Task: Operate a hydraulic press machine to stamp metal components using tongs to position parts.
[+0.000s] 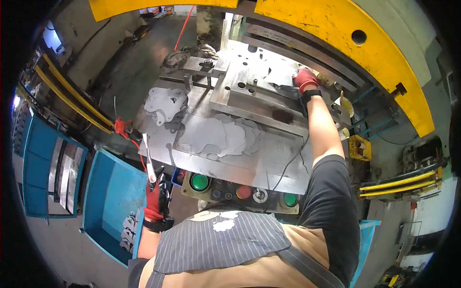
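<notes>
My left hand [155, 198], in a red and black glove, is closed around a long, slim silver metal tool [149, 158] that points up and away. It hangs at the table's near left edge. My right arm reaches far forward over the press die [242, 93]. There my right hand [306, 80], in a red glove, grips the right edge of a thin flat metal blank [280, 75] lying on the die; its fingertips are partly hidden. Nearer, a spread of flat metal blanks [211, 135] covers the table [192, 163], with a pile of cut metal pieces [165, 103] to its left.
A control panel with green buttons [199, 182] and a red button [244, 192] sits at the table's near edge. Left stands a blue bin [103, 192] holding cut pieces [128, 233]. A red air gun [122, 127] hangs near it. The yellow press frame [345, 29] arches overhead.
</notes>
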`<state>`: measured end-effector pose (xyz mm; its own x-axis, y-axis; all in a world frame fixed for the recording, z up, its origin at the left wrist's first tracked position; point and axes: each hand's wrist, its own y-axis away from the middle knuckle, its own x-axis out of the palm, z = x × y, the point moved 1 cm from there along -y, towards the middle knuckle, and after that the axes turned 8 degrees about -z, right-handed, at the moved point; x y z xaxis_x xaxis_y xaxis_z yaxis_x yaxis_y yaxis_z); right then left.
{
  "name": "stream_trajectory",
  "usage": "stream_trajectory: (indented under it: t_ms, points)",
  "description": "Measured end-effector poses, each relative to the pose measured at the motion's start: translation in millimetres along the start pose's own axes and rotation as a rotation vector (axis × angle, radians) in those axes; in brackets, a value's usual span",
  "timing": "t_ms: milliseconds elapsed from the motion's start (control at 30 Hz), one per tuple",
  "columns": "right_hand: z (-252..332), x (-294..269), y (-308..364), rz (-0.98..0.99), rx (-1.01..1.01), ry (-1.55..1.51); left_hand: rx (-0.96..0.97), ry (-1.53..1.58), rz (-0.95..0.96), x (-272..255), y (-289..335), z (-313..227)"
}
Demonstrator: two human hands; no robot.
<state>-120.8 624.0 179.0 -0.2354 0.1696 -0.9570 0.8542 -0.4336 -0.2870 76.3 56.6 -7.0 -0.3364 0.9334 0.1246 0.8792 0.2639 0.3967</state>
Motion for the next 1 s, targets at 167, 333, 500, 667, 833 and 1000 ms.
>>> stream_trajectory:
  t_ms: [167, 333, 500, 667, 833, 1000]
  points:
    - [7.2, -4.0, 15.2, -0.330, -0.102, -0.071, 0.055, 0.004, 0.271, 33.5, 6.9, -24.4]
    - [-42.0, -25.1, 102.7, -0.620, -0.230, -0.760, 0.140, 0.015, 0.297, 14.5, -8.5, -7.3]
    - [-139.7, 17.5, 305.7, -0.598, 0.673, -1.413, 0.185, -0.211, 0.002, -67.4, -63.6, 76.1]
    - [-198.4, 120.8, 491.6, -0.254, 0.821, -1.213, -0.366, -0.236, 0.358, -29.6, -53.3, 88.2]
    - [-160.5, 173.4, 508.0, 0.427, 1.015, -1.332, -0.202, -0.668, 0.638, 2.9, -93.0, 129.6]
    - [-173.0, 227.7, 503.6, 0.317, 0.961, -1.176, -0.294, -1.072, 0.612, 43.4, -110.3, 126.2]
